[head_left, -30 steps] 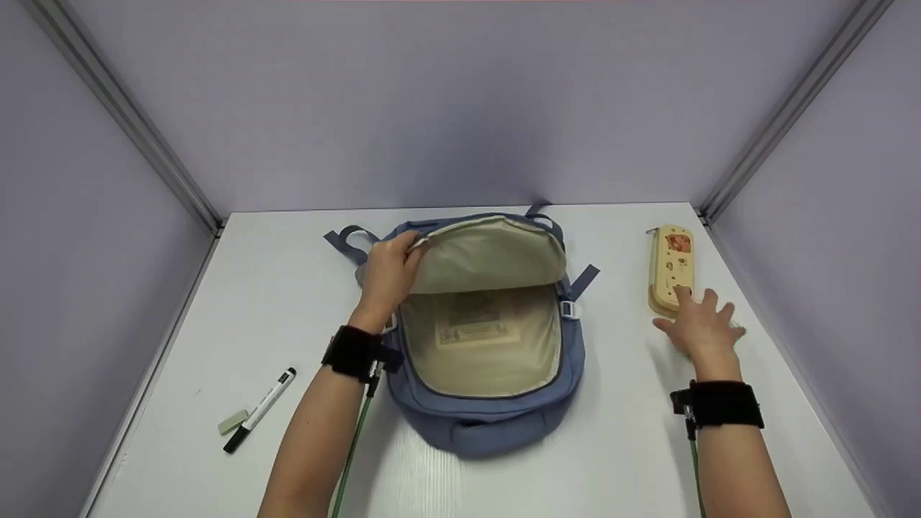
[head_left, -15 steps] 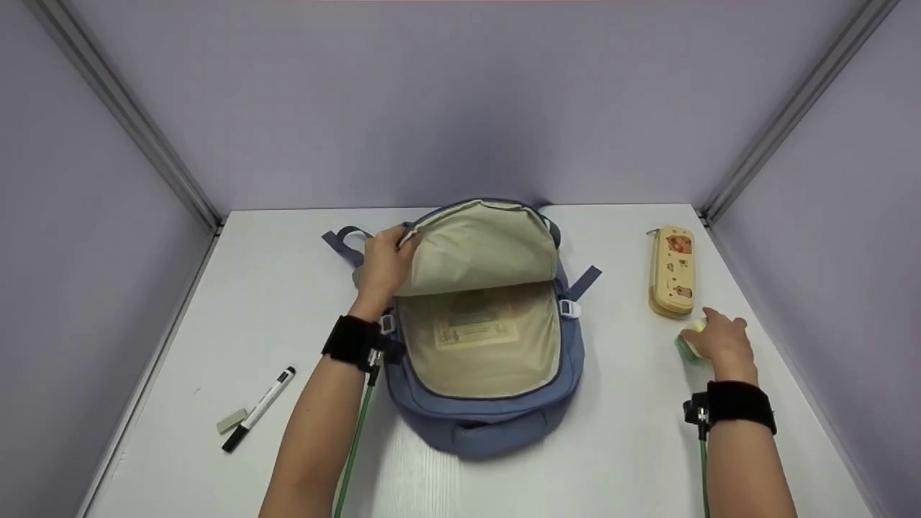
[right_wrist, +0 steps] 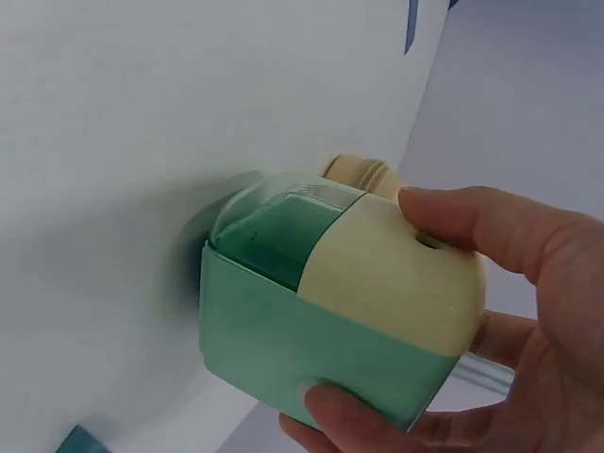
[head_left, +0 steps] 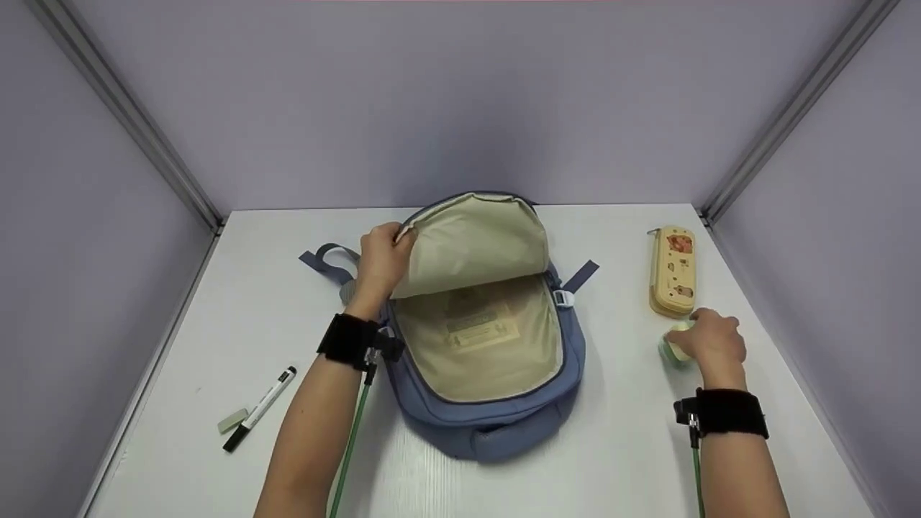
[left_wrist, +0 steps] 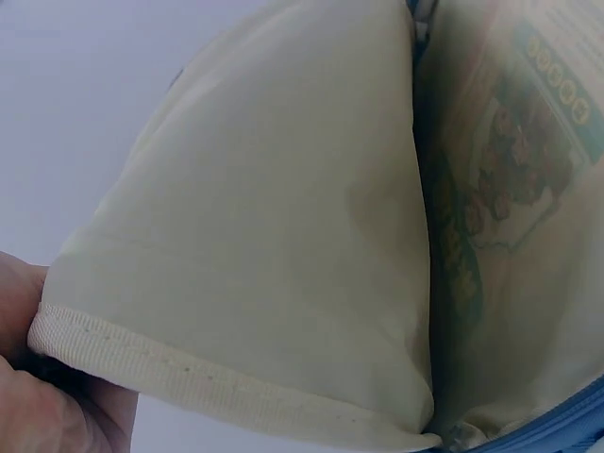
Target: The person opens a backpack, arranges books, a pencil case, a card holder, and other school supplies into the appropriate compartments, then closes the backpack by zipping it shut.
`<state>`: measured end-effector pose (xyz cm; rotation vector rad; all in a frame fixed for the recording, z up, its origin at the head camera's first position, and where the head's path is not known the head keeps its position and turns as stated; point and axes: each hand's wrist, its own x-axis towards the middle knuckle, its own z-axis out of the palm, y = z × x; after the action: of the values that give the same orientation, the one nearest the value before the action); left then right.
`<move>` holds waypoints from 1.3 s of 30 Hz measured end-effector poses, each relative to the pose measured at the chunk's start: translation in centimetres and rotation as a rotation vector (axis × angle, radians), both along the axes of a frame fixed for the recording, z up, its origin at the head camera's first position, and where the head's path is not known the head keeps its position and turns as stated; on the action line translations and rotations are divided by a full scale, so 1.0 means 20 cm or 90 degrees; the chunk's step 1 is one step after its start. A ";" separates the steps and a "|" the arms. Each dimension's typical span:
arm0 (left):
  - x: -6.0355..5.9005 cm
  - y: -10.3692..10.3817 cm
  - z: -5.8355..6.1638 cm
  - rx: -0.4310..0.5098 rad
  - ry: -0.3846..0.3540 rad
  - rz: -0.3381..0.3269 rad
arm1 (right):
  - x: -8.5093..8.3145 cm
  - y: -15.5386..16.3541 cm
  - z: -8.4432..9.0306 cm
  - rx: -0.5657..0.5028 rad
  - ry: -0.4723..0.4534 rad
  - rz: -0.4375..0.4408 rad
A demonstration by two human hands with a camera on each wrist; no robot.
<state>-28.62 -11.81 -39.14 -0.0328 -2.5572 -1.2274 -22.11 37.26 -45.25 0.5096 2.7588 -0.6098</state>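
The right hand [head_left: 709,342] holds a small green and cream pencil sharpener [head_left: 674,348] at the right side of the head view; its fingers are curled around it. In the right wrist view the thumb lies on the cream top and a finger [right_wrist: 330,411] presses under the green body of the pencil sharpener [right_wrist: 330,321], which has a clear green part at its upper left. It is just above the white table [head_left: 216,302], though I cannot tell if it touches the surface. Directly above this hand in the frame lies a beige pencil case [head_left: 672,270], close to the fingers but apart from them.

The left hand [head_left: 381,262] pinches the edge of the cream-lined flap [head_left: 478,241] of the blue backpack [head_left: 496,417] in the center of the frame and holds it raised, so the main compartment stands wide. In the left wrist view the fingers [left_wrist: 28,396] are at the lower left, gripping the stitched hem of the flap [left_wrist: 274,245], and a printed label [left_wrist: 528,179] shows inside at the right. A black marker [head_left: 259,409] and a grey eraser [head_left: 232,421] lie touching each other at the lower left of the head view, well apart from the backpack.
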 end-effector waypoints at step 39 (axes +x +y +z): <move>0.00 0.01 -0.01 0.015 0.033 0.028 | 0.02 -0.91 -0.15 -0.069 0.369 0.450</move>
<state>-28.65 -11.65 -39.34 -0.0024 -2.4853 -1.2244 -21.66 19.09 -48.34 -0.7645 3.0804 -0.7910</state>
